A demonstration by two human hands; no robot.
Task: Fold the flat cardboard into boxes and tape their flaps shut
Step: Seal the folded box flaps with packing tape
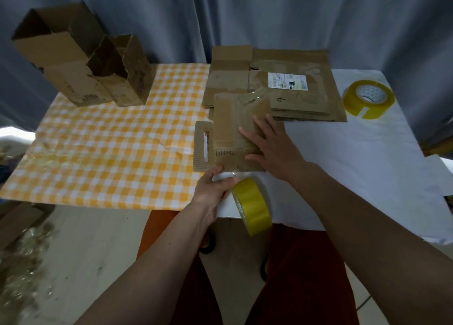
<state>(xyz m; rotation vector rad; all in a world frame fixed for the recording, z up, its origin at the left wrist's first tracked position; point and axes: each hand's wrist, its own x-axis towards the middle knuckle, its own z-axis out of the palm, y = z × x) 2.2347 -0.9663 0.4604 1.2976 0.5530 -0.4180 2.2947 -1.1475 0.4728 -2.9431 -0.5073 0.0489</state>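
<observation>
The left hand (212,190) is gripping a yellow tape roll (252,206) at the table's near edge, its thumb touching the front edge of the small cardboard box (230,138), while the right hand (272,144) is pressing flat on that box with fingers spread and straight. The box is sitting where the checked cloth (110,141) meets the white cloth (355,153), just in front of a stack of flat cardboard (282,87). A second tape roll (369,98) is lying far right, and two open boxes (83,60) are standing far left.
</observation>
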